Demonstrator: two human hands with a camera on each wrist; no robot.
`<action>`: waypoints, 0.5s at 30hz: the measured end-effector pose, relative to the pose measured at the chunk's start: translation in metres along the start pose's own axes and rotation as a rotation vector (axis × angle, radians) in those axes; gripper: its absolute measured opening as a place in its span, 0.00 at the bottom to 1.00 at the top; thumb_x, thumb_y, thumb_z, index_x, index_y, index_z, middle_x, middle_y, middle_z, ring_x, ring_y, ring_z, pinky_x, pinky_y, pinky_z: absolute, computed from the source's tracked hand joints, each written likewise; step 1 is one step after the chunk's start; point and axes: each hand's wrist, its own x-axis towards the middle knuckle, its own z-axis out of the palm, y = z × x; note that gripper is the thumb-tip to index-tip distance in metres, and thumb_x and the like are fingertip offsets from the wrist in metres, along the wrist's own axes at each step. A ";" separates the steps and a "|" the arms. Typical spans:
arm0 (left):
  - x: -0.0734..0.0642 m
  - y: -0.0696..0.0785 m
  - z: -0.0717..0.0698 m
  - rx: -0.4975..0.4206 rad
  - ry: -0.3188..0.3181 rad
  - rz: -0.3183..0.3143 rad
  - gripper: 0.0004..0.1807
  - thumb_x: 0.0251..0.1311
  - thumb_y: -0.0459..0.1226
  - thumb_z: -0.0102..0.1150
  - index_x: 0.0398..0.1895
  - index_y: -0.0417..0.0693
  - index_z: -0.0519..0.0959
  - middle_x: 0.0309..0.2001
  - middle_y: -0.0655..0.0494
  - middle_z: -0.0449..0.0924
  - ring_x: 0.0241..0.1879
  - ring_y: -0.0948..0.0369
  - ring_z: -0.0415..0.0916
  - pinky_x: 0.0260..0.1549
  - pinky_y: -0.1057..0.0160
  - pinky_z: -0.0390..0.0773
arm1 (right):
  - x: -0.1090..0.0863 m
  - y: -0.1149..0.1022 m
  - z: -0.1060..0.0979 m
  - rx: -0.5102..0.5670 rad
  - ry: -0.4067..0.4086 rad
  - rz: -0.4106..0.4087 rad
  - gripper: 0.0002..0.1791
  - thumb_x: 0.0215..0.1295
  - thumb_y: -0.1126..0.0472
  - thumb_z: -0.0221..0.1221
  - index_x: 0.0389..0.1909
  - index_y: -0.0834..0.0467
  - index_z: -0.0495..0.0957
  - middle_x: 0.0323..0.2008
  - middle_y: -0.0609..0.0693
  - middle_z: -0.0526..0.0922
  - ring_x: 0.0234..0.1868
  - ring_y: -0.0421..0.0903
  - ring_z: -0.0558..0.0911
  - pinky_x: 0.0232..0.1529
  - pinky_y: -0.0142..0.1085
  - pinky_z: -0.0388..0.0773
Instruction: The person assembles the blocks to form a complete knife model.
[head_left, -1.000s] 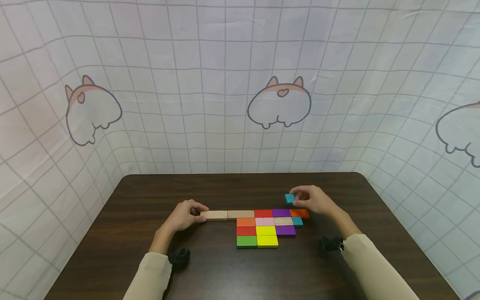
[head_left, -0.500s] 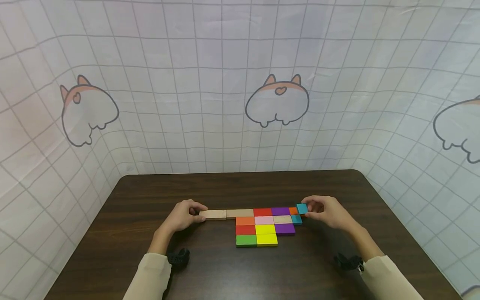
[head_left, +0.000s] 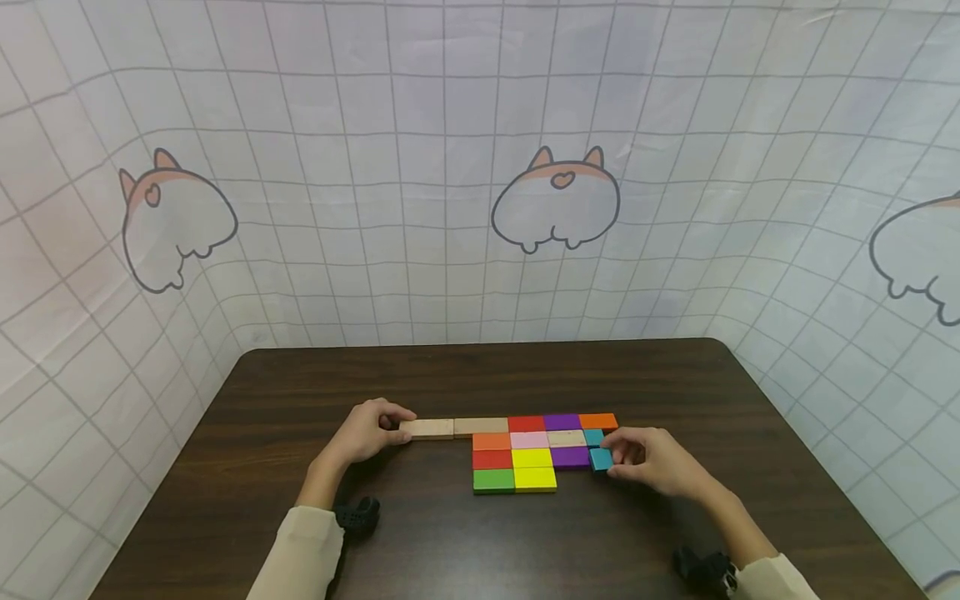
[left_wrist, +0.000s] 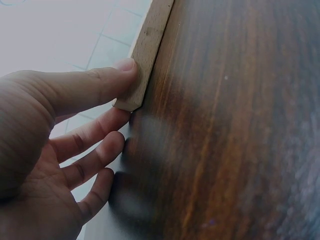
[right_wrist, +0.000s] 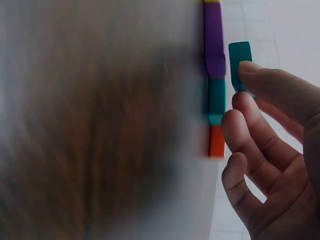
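My left hand [head_left: 366, 432] pinches the left end of a plain wooden block [head_left: 431, 429], which lies flat in the top row; in the left wrist view, thumb and forefinger are at the block's end [left_wrist: 145, 55]. Between right thumb and fingertips, a small blue block [head_left: 601, 459] is held raised at the right end of the third row, beside a purple block [head_left: 570, 457]. The right hand [head_left: 660, 461] is right of the layout. Another small blue block [head_left: 592, 437] lies in the row above, under an orange block [head_left: 597, 421].
Flat coloured blocks form rows on the dark wooden table [head_left: 337, 567]: red [head_left: 527, 423], pink [head_left: 528, 442], yellow [head_left: 535, 479] and green [head_left: 493, 481] among them. A white gridded cloth [head_left: 375, 275] stands behind the table and along both sides.
My right hand has carried the small blue block from behind the top row, past its right end, and toward me to the third row. My left hand has stayed on the wooden block.
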 end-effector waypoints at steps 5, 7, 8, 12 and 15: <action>0.001 -0.001 0.000 -0.001 0.001 -0.002 0.15 0.58 0.37 0.74 0.49 0.52 0.89 0.40 0.54 0.80 0.37 0.58 0.69 0.36 0.60 0.71 | 0.001 -0.010 0.010 0.024 -0.046 -0.006 0.14 0.63 0.56 0.71 0.48 0.54 0.83 0.31 0.42 0.80 0.31 0.35 0.76 0.34 0.29 0.77; 0.001 -0.001 0.000 -0.001 0.001 0.001 0.15 0.58 0.37 0.74 0.49 0.52 0.89 0.40 0.54 0.80 0.37 0.58 0.69 0.36 0.60 0.72 | 0.002 -0.014 0.013 0.023 -0.064 -0.003 0.15 0.63 0.55 0.71 0.47 0.53 0.83 0.31 0.42 0.80 0.31 0.35 0.76 0.33 0.29 0.77; 0.001 -0.001 0.000 -0.001 0.002 0.001 0.14 0.58 0.37 0.74 0.49 0.52 0.89 0.40 0.54 0.80 0.37 0.58 0.69 0.36 0.60 0.72 | 0.002 -0.016 0.014 0.023 -0.074 -0.001 0.15 0.63 0.55 0.71 0.47 0.53 0.83 0.31 0.42 0.80 0.30 0.35 0.76 0.33 0.29 0.76; 0.001 -0.001 0.000 -0.002 0.001 0.001 0.14 0.58 0.37 0.74 0.49 0.52 0.89 0.41 0.55 0.80 0.37 0.58 0.70 0.37 0.60 0.72 | 0.005 -0.022 0.019 0.017 -0.100 0.017 0.14 0.62 0.54 0.72 0.46 0.53 0.82 0.30 0.42 0.79 0.30 0.35 0.75 0.32 0.29 0.76; 0.001 -0.001 0.000 -0.002 0.000 -0.001 0.14 0.58 0.37 0.74 0.49 0.53 0.89 0.41 0.54 0.81 0.37 0.58 0.70 0.37 0.60 0.72 | 0.008 -0.026 0.022 0.012 -0.110 0.026 0.15 0.62 0.55 0.72 0.46 0.54 0.83 0.30 0.41 0.79 0.30 0.35 0.76 0.33 0.29 0.76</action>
